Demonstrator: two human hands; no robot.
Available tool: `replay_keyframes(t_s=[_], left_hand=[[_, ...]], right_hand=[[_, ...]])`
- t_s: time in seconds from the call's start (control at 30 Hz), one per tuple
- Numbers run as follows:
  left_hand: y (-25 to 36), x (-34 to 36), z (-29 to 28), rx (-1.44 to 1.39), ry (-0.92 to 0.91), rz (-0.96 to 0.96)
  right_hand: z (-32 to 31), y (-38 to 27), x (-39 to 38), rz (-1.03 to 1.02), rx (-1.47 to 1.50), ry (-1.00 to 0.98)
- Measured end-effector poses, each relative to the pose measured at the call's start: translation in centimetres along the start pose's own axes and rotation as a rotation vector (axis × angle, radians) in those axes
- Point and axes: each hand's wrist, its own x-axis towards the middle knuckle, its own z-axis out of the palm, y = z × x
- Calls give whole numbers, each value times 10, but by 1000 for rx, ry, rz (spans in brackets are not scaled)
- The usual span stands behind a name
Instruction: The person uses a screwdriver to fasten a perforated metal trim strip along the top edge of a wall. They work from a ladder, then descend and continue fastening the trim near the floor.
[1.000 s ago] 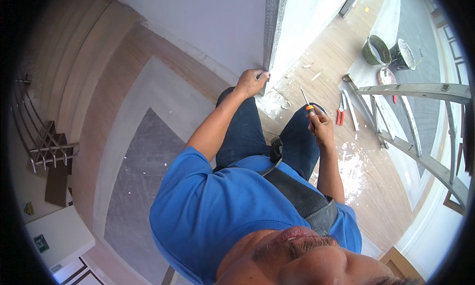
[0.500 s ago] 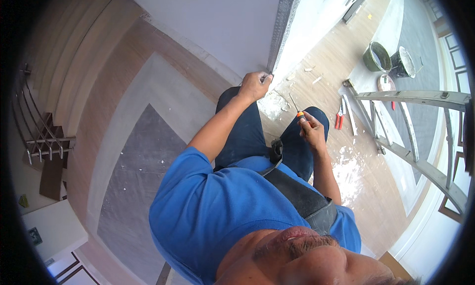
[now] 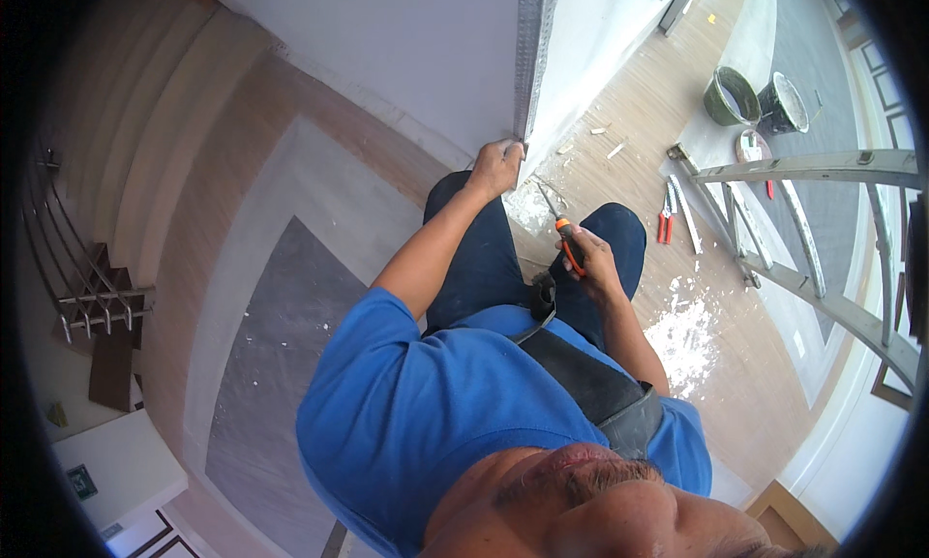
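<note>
My left hand [image 3: 496, 168] is pinched at the lower end of a perforated metal corner strip [image 3: 530, 60] on the corner of a white wall [image 3: 406, 45]; whatever small detail lies under the fingertips is hidden. My right hand [image 3: 591, 258] grips a screwdriver [image 3: 571, 242] by its orange and black handle, its thin shaft pointing up-left toward white debris [image 3: 528, 205] at the foot of the corner, below my left hand. Red-handled snips [image 3: 666, 224] lie on the wooden floor [image 3: 639, 108] to the right, beside a long pale strip [image 3: 688, 219].
An aluminium ladder [image 3: 808, 166] lies at the right, with two buckets [image 3: 731, 96] and a pale round item [image 3: 752, 145] behind it. White flakes [image 3: 682, 331] cover floor right of my knee. Curved stairs [image 3: 174, 103] and a metal railing [image 3: 92, 306] are at the left.
My right hand has moved left, bringing the screwdriver closer to the base of the wall corner, with more of its handle showing. My left hand stays at the corner strip.
</note>
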Motion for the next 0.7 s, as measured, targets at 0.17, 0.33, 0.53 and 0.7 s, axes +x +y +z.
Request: replay_keyframes(t_s=[0.17,0.33,0.53,0.7], left_hand=[[21,-12,3,116,92,-55],[33,-12,9,102,131,-26],[21,-1,22,-30,167,-2],[21,-6,19,-1220,-72,-695]], right_hand=[[-1,5,3,-5,-61,-6],[-9,6,1,-23,-67,2],[-14,-3,-4,-35,-51,13],[-20,-8,-6,-24,-52,-2]])
